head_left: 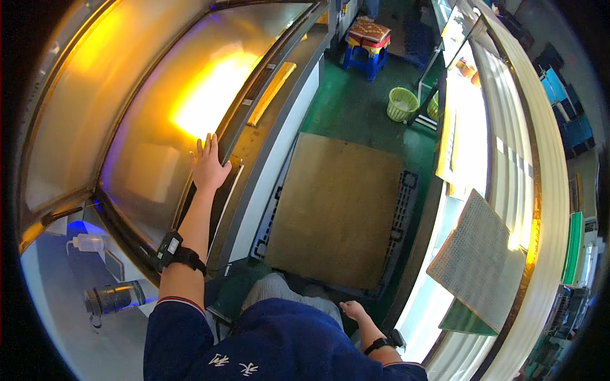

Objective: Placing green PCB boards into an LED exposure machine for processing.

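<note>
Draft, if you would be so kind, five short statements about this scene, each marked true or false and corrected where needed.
1. The person's left hand, fingers spread, is by the right edge of the amber-lit translucent framed panel. True.
2. The right hand is on that panel. False: the right hand is low, near the light grey trousers.
3. A blue plastic stool bears a patterned reddish-brown cushion. True.
4. The round slatted baskets are red. False: the baskets are light green.
5. The flat brown rectangular mat hangs overhead. False: the mat lies at floor level.
</note>
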Demonstrator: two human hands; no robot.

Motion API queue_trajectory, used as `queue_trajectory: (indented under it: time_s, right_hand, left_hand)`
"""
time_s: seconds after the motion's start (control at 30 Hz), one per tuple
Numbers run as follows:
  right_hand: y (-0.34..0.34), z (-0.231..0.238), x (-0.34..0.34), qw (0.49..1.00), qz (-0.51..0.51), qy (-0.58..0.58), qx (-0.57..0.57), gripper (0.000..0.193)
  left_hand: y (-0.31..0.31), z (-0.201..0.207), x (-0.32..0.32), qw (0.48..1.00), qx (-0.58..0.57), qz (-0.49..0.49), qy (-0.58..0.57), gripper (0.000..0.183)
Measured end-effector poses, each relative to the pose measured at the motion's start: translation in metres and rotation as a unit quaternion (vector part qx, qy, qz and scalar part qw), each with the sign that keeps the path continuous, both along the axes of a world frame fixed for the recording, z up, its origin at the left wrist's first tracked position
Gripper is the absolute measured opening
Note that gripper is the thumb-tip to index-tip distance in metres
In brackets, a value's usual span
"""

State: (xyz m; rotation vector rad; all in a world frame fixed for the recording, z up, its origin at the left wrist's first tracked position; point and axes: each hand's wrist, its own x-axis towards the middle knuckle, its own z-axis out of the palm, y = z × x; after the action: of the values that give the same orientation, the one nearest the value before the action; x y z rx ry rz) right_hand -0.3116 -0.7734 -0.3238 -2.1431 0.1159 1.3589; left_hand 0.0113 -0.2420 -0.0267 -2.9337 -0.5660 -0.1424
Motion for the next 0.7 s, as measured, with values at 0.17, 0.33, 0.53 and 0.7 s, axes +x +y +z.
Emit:
queue_trajectory:
  time_s: [0.17, 0.33, 0.53, 0.7]
  right_hand:
    - [-0.024, 0.001, -0.033, 0.981, -0.192, 0.01, -0.009, 0.051]
    - [-0.028, 0.02, -0.027, 0.961, -0.266, -0.072, -0.029, 0.047]
    - [0.001, 0.024, -0.039, 0.954, -0.277, -0.112, -0.016, 0.047]
    - [0.027, 0.043, -0.063, 0.965, -0.252, -0.061, -0.049, 0.049]
  left_hand:
    - [-0.002, 0.002, -0.005, 1.0, -0.011, 0.0, 0.001, 0.091]
    - [-0.003, 0.002, -0.007, 1.0, -0.006, 0.001, 0.01, 0.092]
    - [-0.005, 0.007, -0.008, 1.0, -0.003, 0.013, 0.009, 0.091]
    - [-0.005, 0.011, -0.012, 1.0, -0.018, -0.001, 0.0, 0.09]
